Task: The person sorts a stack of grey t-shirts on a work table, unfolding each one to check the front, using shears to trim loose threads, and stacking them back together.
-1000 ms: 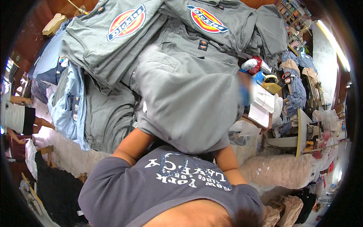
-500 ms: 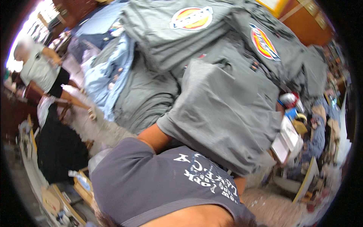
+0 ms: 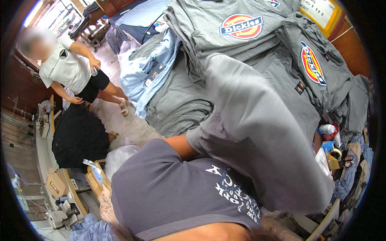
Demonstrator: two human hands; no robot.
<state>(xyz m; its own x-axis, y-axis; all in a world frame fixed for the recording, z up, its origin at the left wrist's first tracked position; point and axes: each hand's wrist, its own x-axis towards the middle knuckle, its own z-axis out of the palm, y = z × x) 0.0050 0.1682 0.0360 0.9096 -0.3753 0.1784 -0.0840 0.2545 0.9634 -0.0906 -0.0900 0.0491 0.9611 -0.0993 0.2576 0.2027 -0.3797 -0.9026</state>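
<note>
A grey T-shirt (image 3: 257, 120) is spread and lifted in front of my chest, its cloth blurred by motion. My left arm (image 3: 181, 146) runs in under its lower left edge, and the cloth hides my left hand. Neither my right arm nor my right hand can be seen behind the shirt. Beyond it lies a tall heap of grey T-shirts (image 3: 201, 38), some with a red, yellow and blue oval print (image 3: 241, 26). A folded grey stack (image 3: 181, 108) is at the left of the heap, with a light blue garment (image 3: 150, 68) above it.
At the left a person (image 3: 70, 66) in a white top and black shorts stands by a black cloth pile (image 3: 80, 136). Sewing machines (image 3: 60, 215) are at the lower left. A can (image 3: 327, 129), tape roll (image 3: 335, 154) and scissors (image 3: 349, 160) lie at the right.
The grey T-shirt has swung up and to the right, and its cloth now hangs farther down on the right. My view has shifted left, showing more of the other person.
</note>
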